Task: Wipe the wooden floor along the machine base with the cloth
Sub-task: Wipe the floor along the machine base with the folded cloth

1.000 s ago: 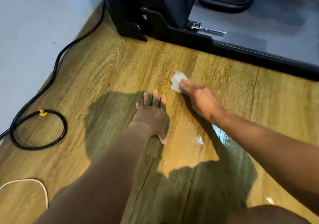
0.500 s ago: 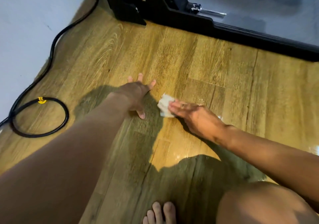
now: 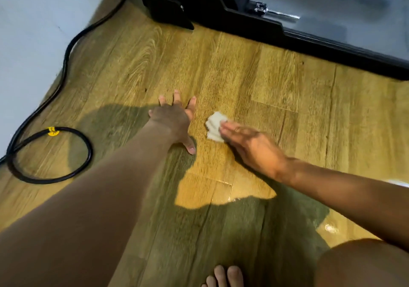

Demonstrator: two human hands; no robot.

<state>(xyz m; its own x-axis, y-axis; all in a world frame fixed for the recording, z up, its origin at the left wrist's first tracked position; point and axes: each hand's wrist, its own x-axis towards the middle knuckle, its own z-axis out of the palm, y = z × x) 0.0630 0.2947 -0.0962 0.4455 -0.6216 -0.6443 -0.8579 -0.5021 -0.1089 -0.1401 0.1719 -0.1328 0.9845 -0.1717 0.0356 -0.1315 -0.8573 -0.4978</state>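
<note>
Two hands are laid on the wooden floor [image 3: 276, 76]: the left hand [image 3: 174, 120] is spread flat, likely as a brace, while the folded cloth [image 3: 214, 127] is pressed down under the straight fingers of the right hand [image 3: 252, 145], well short of the machine base [image 3: 243, 21]

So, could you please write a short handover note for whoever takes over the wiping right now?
Left hand flat on the floor, fingers spread, holding nothing.
Right hand presses the white cloth down with straight fingers, just beside the left hand.
The cloth sits well short of the black machine base.
Done, seemingly: the shiny patch nearer the person.
Left: the strip along the base.
</note>
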